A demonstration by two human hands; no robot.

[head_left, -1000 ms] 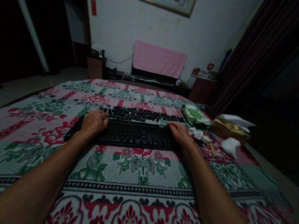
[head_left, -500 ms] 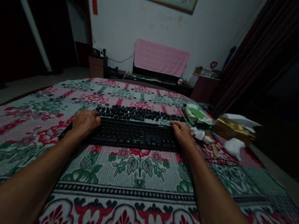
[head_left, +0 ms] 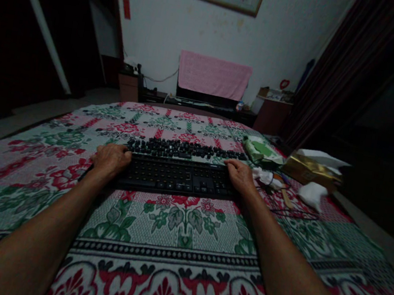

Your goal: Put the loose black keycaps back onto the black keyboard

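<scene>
A black computer keyboard (head_left: 163,174) lies flat on the patterned cloth in front of me, most of its keycaps off and small key posts showing. My left hand (head_left: 111,159) is closed around its left end, thumb toward the keys. Around the right end my right hand (head_left: 240,175) is closed too, with the thumb and fingers near the back edge. Just behind the keyboard, many loose black keycaps (head_left: 178,148) lie in a long band. The palm sides of both hands are hidden.
To the right lie a green and white tissue pack (head_left: 262,150), a gold box (head_left: 309,168), crumpled white tissue (head_left: 312,193), a flat wooden stick (head_left: 286,198) and a dark cable (head_left: 294,214). The flowered cloth (head_left: 184,225) covers the table. Beyond it, a pink towel (head_left: 214,75) covers a screen.
Both hands keep their hold on the keyboard, which stays in place. The view has shifted very slightly; nothing else visibly differs.
</scene>
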